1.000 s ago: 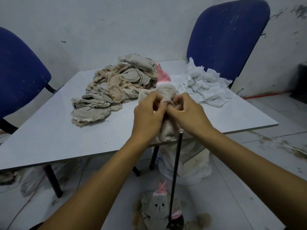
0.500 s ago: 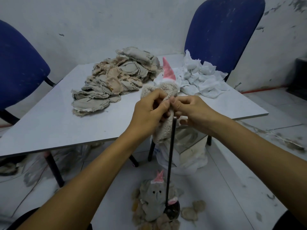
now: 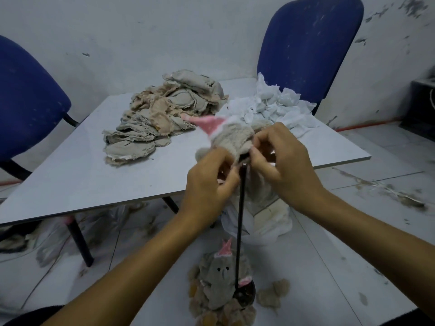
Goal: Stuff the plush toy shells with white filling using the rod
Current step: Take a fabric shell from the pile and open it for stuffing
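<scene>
A beige plush toy shell (image 3: 231,138) with a pink pointed hat (image 3: 209,124) is held in the air, tilted so the hat points left. My left hand (image 3: 207,182) pinches its lower edge and my right hand (image 3: 280,158) pinches its opening from the right. A black upright rod (image 3: 240,222) rises from a round base (image 3: 244,294) on the floor, its tip right at the shell's opening between my hands. White filling (image 3: 275,107) is heaped on the table's far right. A pile of empty beige shells (image 3: 162,116) lies on the table's middle.
The grey table (image 3: 70,175) stands between two blue chairs (image 3: 308,43). Stuffed plush toys (image 3: 219,283) lie on the floor around the rod's base. A white bag (image 3: 266,222) sits under the table's edge. Debris litters the floor at right.
The shell has been lifted off the rod and tipped, so the pink hat now points left instead of up. Both hands moved up with it; the rod's tip sits at the opening.
</scene>
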A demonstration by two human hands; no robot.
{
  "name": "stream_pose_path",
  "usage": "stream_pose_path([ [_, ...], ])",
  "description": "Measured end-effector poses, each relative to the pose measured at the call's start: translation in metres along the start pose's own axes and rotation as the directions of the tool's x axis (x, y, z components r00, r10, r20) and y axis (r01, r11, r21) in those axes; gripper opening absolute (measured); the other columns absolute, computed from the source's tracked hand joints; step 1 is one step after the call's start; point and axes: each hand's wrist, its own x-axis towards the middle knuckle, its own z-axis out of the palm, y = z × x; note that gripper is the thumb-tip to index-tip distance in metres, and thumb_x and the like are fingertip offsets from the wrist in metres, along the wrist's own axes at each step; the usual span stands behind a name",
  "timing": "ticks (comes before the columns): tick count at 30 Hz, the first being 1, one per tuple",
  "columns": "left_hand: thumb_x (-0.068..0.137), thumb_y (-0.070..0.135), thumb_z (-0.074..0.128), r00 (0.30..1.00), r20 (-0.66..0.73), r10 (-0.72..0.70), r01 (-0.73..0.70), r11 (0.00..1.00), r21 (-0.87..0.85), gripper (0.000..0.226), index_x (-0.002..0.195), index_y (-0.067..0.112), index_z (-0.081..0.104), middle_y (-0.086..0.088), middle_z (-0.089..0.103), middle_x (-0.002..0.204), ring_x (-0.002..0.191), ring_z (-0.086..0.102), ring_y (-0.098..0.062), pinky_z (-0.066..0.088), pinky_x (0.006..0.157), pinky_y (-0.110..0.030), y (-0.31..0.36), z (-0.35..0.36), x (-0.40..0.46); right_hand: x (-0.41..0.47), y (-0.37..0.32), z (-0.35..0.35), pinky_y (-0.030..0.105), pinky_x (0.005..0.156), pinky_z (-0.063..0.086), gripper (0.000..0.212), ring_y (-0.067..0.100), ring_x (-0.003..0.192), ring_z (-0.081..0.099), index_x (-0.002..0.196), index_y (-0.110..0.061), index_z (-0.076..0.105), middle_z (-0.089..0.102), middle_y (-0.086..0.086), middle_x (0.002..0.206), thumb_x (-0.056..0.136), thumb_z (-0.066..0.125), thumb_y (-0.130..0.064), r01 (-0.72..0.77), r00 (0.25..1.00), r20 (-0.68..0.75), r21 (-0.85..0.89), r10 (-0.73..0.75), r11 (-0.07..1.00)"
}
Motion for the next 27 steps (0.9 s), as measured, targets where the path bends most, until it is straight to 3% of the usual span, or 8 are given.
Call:
stream_pose_path([
  [3, 0.09, 0.015, 0.062, 0.997, -0.017, -0.077, 0.075, 0.995, -0.062, 0.016, 0.079, 0.006, 0.053, -0.003, 0.053, 0.073, 0.067, 0.051, -0.019, 0.046, 0.061, -0.042, -0.001, 0.006, -0.019, -0.015, -0.013, -0.002, 0.017, 0.071, 0.042, 0.006, 0.013, 0.081, 0.045, 0.093, 0.003, 0.06, 0.051, 0.012, 0.091, 0.088, 0.061, 0.0, 0.278, 0.96, -0.001, -0.099, -0.279, 0.956],
  [5, 0.091, 0.016, 0.061, 0.984, -0.02, -0.178, 0.171, 0.965, -0.2, 0.015, 0.082, 0.006, 0.056, -0.007, 0.056, 0.076, 0.072, 0.056, -0.027, 0.05, 0.067, -0.051, 0.001, 0.003, -0.021, -0.02, -0.015, -0.002, 0.019, 0.074, 0.043, 0.008, 0.016, 0.083, 0.049, 0.094, 0.003, 0.061, 0.054, 0.014, 0.092, 0.088, 0.064, 0.0, 0.313, 0.949, -0.001, -0.119, -0.315, 0.942],
  [11, 0.092, 0.016, 0.062, 0.977, -0.008, -0.211, 0.198, 0.926, -0.322, 0.014, 0.084, 0.026, 0.056, 0.016, 0.054, 0.074, 0.07, 0.05, -0.001, 0.041, 0.066, -0.016, 0.023, 0.003, -0.012, -0.031, -0.012, -0.001, 0.024, 0.078, 0.051, 0.016, 0.01, 0.091, 0.059, 0.107, -0.019, 0.056, 0.057, 0.001, 0.1, 0.094, 0.065, -0.014, -0.106, 0.988, -0.092, 0.168, 0.123, 0.98],
  [15, 0.091, 0.014, 0.062, 0.991, -0.034, -0.131, 0.118, 0.961, -0.25, 0.013, 0.084, 0.023, 0.057, 0.009, 0.055, 0.079, 0.072, 0.052, -0.009, 0.044, 0.063, -0.027, 0.024, -0.002, -0.007, -0.031, -0.012, 0.0, 0.021, 0.076, 0.052, 0.017, 0.005, 0.092, 0.062, 0.105, -0.029, 0.059, 0.063, -0.013, 0.098, 0.09, 0.064, -0.034, -0.276, 0.96, 0.057, 0.322, 0.273, 0.905],
  [17, 0.091, 0.014, 0.064, 0.999, -0.045, -0.004, -0.002, 0.991, -0.137, 0.009, 0.083, 0.013, 0.059, 0.001, 0.053, 0.08, 0.07, 0.049, -0.013, 0.043, 0.061, -0.029, 0.019, -0.004, -0.011, -0.029, -0.012, 0.0, 0.017, 0.073, 0.051, 0.014, 0.003, 0.084, 0.064, 0.096, -0.028, 0.063, 0.066, -0.016, 0.089, 0.086, 0.072, -0.025, -0.25, 0.966, 0.033, 0.347, 0.255, 0.904],
  [22, 0.091, 0.016, 0.063, 0.998, 0.019, -0.067, 0.069, 0.991, -0.119, 0.016, 0.082, 0.004, 0.06, -0.003, 0.056, 0.078, 0.071, 0.054, -0.018, 0.047, 0.062, -0.04, 0.012, -0.001, -0.029, -0.028, -0.012, -0.004, 0.03, 0.073, 0.055, 0.007, 0.015, 0.08, 0.065, 0.093, -0.007, 0.073, 0.068, 0.003, 0.088, 0.086, 0.075, -0.005, 0.086, 0.994, -0.076, 0.103, -0.079, 0.991],
  [25, 0.092, 0.033, 0.054, 0.984, 0.131, -0.12, 0.129, 0.99, -0.06, 0.028, 0.078, 0.009, 0.061, -0.001, 0.062, 0.069, 0.065, 0.059, -0.017, 0.048, 0.06, -0.041, 0.003, -0.01, -0.028, -0.025, -0.013, -0.002, 0.038, 0.065, 0.052, 0.007, 0.027, 0.075, 0.062, 0.091, 0.001, 0.074, 0.066, 0.014, 0.084, 0.089, 0.072, -0.005, 0.387, 0.921, 0.003, -0.138, -0.391, 0.912],
  [27, 0.087, 0.038, 0.048, 0.993, 0.021, -0.117, 0.116, 0.993, 0.033, 0.028, 0.071, 0.015, 0.055, 0.003, 0.056, 0.066, 0.062, 0.051, -0.011, 0.042, 0.058, -0.033, -0.004, -0.022, -0.02, -0.024, -0.014, 0.001, 0.04, 0.06, 0.049, 0.012, 0.029, 0.073, 0.059, 0.086, 0.001, 0.074, 0.065, 0.014, 0.081, 0.093, 0.067, -0.006, 0.527, 0.848, 0.078, -0.211, -0.524, 0.823],
])
